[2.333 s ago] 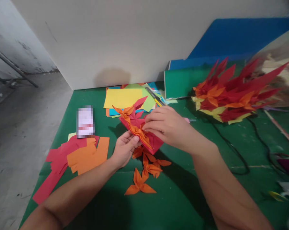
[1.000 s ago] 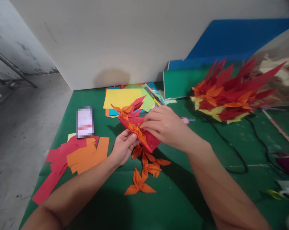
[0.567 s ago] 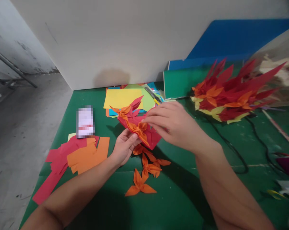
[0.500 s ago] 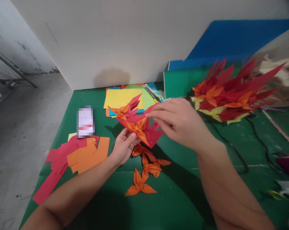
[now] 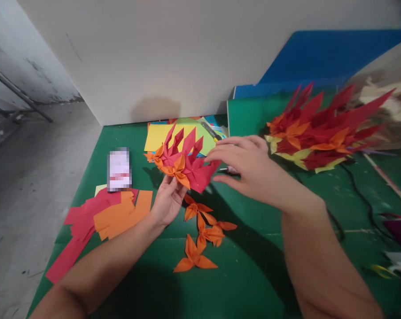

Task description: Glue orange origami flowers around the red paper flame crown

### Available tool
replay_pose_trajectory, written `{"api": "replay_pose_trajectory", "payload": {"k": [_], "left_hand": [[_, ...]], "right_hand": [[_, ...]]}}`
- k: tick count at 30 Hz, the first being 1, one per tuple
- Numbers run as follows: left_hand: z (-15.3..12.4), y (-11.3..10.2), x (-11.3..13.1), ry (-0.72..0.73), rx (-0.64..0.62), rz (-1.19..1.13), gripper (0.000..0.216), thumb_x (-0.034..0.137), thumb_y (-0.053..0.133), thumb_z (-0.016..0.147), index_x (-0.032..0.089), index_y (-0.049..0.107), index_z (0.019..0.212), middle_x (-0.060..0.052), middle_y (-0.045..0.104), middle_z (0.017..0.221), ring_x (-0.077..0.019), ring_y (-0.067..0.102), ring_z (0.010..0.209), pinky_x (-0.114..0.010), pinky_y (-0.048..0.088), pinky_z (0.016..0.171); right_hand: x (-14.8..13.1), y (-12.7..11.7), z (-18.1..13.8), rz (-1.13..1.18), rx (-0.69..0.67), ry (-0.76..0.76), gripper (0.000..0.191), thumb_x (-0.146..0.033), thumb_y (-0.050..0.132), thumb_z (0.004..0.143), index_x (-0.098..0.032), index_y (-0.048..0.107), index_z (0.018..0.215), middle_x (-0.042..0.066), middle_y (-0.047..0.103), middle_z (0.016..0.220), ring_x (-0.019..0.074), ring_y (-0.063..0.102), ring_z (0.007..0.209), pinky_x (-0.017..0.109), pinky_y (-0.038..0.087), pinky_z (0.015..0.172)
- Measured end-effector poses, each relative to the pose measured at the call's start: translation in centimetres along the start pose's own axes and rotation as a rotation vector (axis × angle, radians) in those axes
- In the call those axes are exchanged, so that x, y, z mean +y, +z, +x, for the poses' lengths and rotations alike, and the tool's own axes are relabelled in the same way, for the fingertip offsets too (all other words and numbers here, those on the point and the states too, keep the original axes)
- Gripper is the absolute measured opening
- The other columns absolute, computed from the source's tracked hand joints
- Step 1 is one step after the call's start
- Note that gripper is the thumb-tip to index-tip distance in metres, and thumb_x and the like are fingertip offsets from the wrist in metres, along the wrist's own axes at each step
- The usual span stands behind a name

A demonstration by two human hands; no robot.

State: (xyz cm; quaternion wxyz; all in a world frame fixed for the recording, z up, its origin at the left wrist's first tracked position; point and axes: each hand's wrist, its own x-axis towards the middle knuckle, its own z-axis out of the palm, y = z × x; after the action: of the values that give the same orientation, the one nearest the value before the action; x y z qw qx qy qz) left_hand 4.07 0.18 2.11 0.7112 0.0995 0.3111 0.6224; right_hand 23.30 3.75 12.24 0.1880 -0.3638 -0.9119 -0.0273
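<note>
My left hand (image 5: 169, 199) grips the lower edge of a red and orange folded-paper piece (image 5: 195, 170), raised above the green table. Pointed red petals stand up along its back, and orange paper flowers sit on its left and front. To its right is my right hand (image 5: 242, 164), fingers spread and curved, with the fingertips close to the red edge; whether they touch it I cannot tell. Several loose orange paper flowers (image 5: 194, 256) lie on the table below.
Red strips (image 5: 87, 212) and orange strips (image 5: 120, 217) lie at left, below a phone (image 5: 119, 170). Coloured sheets (image 5: 157, 136) and a utility knife (image 5: 212, 132) are at the back. A larger red paper piece (image 5: 320, 128) stands at right near a black cable (image 5: 360, 195).
The paper piece has turned and tilted so more upright red petals show. My right hand has let go of its edge, spread its fingers and moved slightly right.
</note>
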Motion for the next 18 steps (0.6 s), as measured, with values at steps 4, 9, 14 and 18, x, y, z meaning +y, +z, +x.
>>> {"api": "replay_pose_trajectory", "payload": {"k": [4,9,14,18], "left_hand": [[-0.1,-0.1,0.2,-0.009,-0.046,0.007,0.014,0.017,0.068,0.078,0.023,0.059,0.086,0.006,0.068,0.083,-0.0052,0.065,0.071,-0.016,0.052,0.072],[-1.0,0.3,-0.2,-0.012,-0.192,0.149,0.037,0.018,0.079,0.061,0.024,0.061,0.093,0.001,0.07,0.096,-0.0142,0.066,0.09,-0.03,0.051,0.088],[-1.3,0.3,-1.1,0.042,-0.197,0.292,0.037,0.022,0.085,0.056,0.02,0.066,0.088,-0.002,0.073,0.094,-0.0165,0.067,0.092,-0.032,0.049,0.092],[-1.1,0.3,-1.1,0.091,-0.158,0.303,0.031,0.024,0.084,0.06,0.02,0.067,0.085,-0.003,0.074,0.089,-0.0174,0.068,0.092,-0.034,0.05,0.094]], "right_hand": [[-0.1,0.1,0.2,-0.031,0.049,-0.026,0.02,-0.018,0.045,0.091,-0.026,0.061,0.099,0.003,0.067,0.103,0.0229,0.056,0.107,0.045,0.027,0.097],[-0.3,0.2,0.5,-0.087,0.126,-0.02,0.03,-0.009,0.04,0.089,-0.026,0.065,0.091,0.002,0.067,0.098,0.0219,0.057,0.105,0.047,0.025,0.097],[-1.2,0.8,0.7,-0.12,0.139,-0.074,0.034,-0.003,0.042,0.085,-0.026,0.066,0.089,0.001,0.068,0.097,0.0208,0.056,0.106,0.045,0.023,0.098],[-1.9,0.9,0.9,-0.12,0.179,-0.091,0.032,-0.006,0.044,0.087,-0.028,0.064,0.097,0.002,0.066,0.107,0.0217,0.055,0.107,0.045,0.026,0.097]]}}
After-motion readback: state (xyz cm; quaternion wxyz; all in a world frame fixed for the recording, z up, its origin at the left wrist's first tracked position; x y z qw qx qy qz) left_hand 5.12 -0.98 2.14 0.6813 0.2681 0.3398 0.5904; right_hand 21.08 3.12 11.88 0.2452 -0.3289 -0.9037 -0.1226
